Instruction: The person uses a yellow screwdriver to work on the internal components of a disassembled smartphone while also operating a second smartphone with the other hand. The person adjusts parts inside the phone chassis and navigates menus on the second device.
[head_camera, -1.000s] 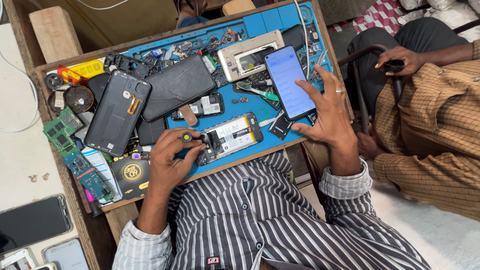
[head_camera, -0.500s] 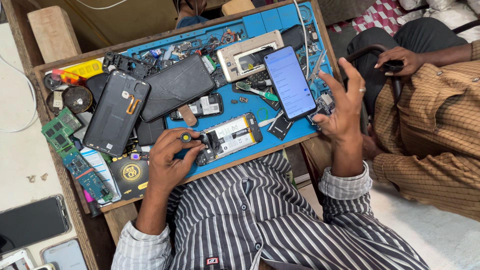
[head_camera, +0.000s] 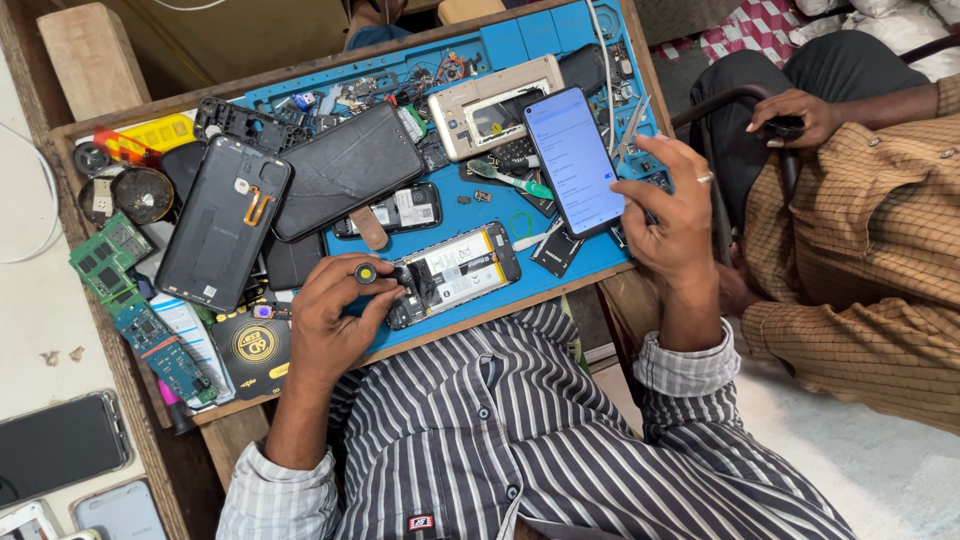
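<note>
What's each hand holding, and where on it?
Left hand: screwdriver, gripped around its handle. Right hand: lit smartphone, held at its lower right edge.

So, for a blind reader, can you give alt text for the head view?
Seen from above, a person's right hand holds a lit smartphone over a cluttered blue repair mat, while the left hand grips a screwdriver beside an opened phone.

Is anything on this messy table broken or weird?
Yes. The phone under the left hand lies opened up, its battery and insides showing, with a screwdriver on it. Loose circuit boards hang off the blue mat's edge. The lit phone in the right hand looks whole.
</note>
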